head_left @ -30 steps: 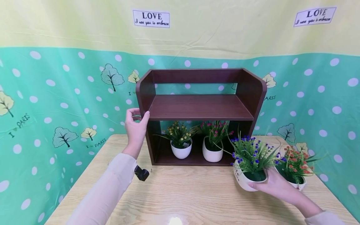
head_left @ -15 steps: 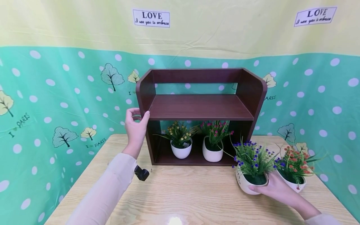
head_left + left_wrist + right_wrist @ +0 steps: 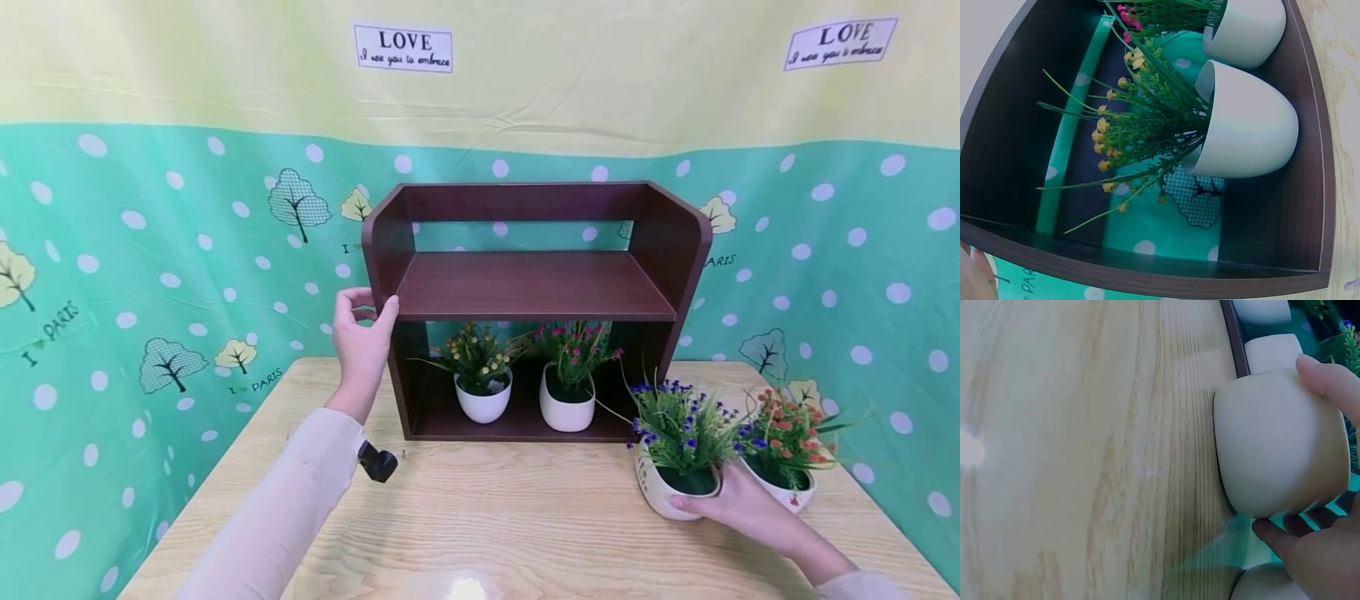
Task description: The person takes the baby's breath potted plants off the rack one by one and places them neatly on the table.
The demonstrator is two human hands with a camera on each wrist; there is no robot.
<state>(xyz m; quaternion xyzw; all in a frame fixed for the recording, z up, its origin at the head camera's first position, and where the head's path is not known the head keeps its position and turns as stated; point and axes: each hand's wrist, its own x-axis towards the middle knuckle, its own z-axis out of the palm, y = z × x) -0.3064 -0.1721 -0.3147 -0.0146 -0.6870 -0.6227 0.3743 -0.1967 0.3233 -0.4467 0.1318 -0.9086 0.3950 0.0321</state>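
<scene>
My left hand (image 3: 362, 337) pinches the left side panel of a dark brown two-tier shelf (image 3: 536, 285), thumb on the front edge and fingers behind. Only a bit of that hand shows in the left wrist view. On the right, my right hand (image 3: 753, 508) grips a white flower pot (image 3: 658, 490) with blue artificial flowers (image 3: 682, 421), thumb on the near side. The pot's base is right at the tabletop in the right wrist view (image 3: 1279, 444). Inside the lower tier sit a yellow-flowered pot (image 3: 483, 403) and a pink-flowered pot (image 3: 567, 410).
Another white pot with orange-red flowers (image 3: 791, 429) stands at the right, just beyond my right hand and partly hidden by it. The light wooden table (image 3: 480, 508) extends in front of the shelf. A green and yellow patterned curtain (image 3: 187, 267) hangs behind and at the sides.
My right hand has moved the blue-flowered pot a little to the right and lower, toward the orange-red one. The left hand and the shelf have stayed in place.
</scene>
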